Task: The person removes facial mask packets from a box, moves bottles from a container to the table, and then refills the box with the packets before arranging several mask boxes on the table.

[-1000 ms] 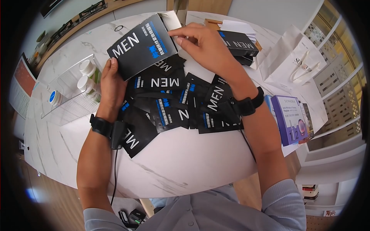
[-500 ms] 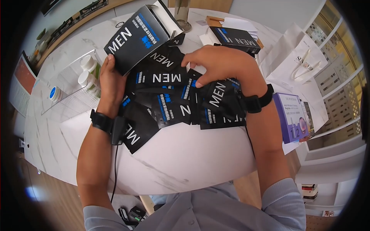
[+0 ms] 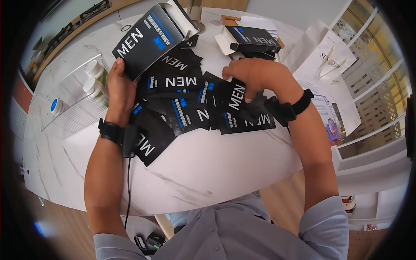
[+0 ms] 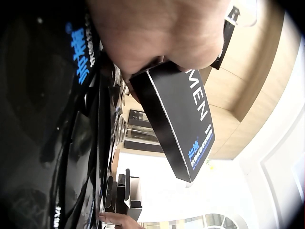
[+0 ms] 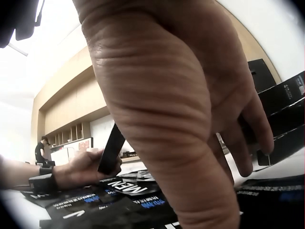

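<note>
My left hand grips the lower left end of a black carton lettered MEN, held tilted above the table; its flap end stands open at the upper right. In the left wrist view the carton extends from under the palm. Flat black sachets, also lettered MEN, lie overlapping in a loose pile below. Over the pile's right side arches my right hand, thumb beside a sachet and fingertips at its far edge. The right wrist view shows these fingers pointing down, loosely spread.
Another black carton lies behind my right hand, its flap end open. At the left, a clear rack holds white-lidded jars. A white paper bag and a purple box stand at the right. A glass vase is at the back.
My right hand has left the carton's open end and come down to the right side of the sachet pile. The left hand still holds the carton, its flap end now in plain sight.
</note>
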Demonstrator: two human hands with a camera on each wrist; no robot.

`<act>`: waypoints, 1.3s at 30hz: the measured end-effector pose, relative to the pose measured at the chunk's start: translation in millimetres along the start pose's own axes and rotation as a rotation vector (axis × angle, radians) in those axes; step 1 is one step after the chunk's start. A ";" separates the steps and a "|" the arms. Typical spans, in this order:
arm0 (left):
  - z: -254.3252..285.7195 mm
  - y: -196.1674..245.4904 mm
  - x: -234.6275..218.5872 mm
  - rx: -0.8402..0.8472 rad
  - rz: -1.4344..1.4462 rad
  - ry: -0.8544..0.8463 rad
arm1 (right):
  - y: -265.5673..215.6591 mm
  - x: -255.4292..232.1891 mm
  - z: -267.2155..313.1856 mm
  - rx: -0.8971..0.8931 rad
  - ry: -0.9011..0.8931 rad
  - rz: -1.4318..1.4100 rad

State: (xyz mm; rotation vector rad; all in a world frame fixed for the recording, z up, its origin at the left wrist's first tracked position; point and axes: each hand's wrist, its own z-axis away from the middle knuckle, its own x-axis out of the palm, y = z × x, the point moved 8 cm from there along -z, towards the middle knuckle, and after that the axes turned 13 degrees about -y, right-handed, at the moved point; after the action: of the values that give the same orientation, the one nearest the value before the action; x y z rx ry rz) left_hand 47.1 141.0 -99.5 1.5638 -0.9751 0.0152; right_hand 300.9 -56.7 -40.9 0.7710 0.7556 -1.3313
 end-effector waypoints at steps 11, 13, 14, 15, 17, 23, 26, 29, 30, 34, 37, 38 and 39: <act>4.0 2.7 4.2 0.018 0.028 -0.007 | 10.0 -21.2 -0.7 -0.122 0.105 -0.138; 2.0 1.9 1.7 0.034 0.027 -0.023 | 8.6 -37.2 9.4 -0.274 0.296 -0.160; 1.7 1.8 1.1 0.039 0.023 -0.024 | 4.1 -55.5 20.7 -0.349 0.487 -0.122; 1.5 1.2 0.5 0.044 0.020 -0.024 | -1.9 -75.3 37.6 -0.424 0.677 -0.084; 0.4 -0.6 -1.0 0.043 0.027 -0.036 | 4.5 -112.4 60.7 -0.531 0.916 -0.471; 1.2 2.1 1.8 0.047 0.011 -0.053 | 26.0 -145.1 65.6 -0.574 1.481 -1.080; 5.0 5.0 7.6 0.041 0.004 -0.022 | 34.9 -136.8 43.2 -0.682 1.570 -1.350; 2.6 5.3 7.0 0.054 0.009 -0.036 | 50.7 -117.0 16.6 -0.490 1.561 -1.424; 2.0 5.0 6.0 0.061 0.013 -0.046 | 50.2 -114.7 14.2 -0.487 1.574 -1.415; 5.1 3.2 6.4 0.041 0.011 -0.015 | 43.4 -111.2 11.8 -0.448 1.626 -1.281; 4.0 3.6 6.2 0.037 0.000 -0.037 | 41.2 -112.2 13.6 -0.383 1.618 -1.211; 4.1 3.1 6.3 0.032 -0.007 -0.034 | 41.2 -112.4 9.2 -0.413 1.626 -1.200; 4.2 3.0 5.7 0.027 -0.015 -0.029 | 43.2 -111.4 1.3 -0.444 1.634 -1.189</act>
State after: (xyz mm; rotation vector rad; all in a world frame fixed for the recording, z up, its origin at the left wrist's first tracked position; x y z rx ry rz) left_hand 46.9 134.6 -95.2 1.5999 -0.9891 -0.0053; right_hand 334.1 6.0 55.3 0.9771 3.0333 -1.1273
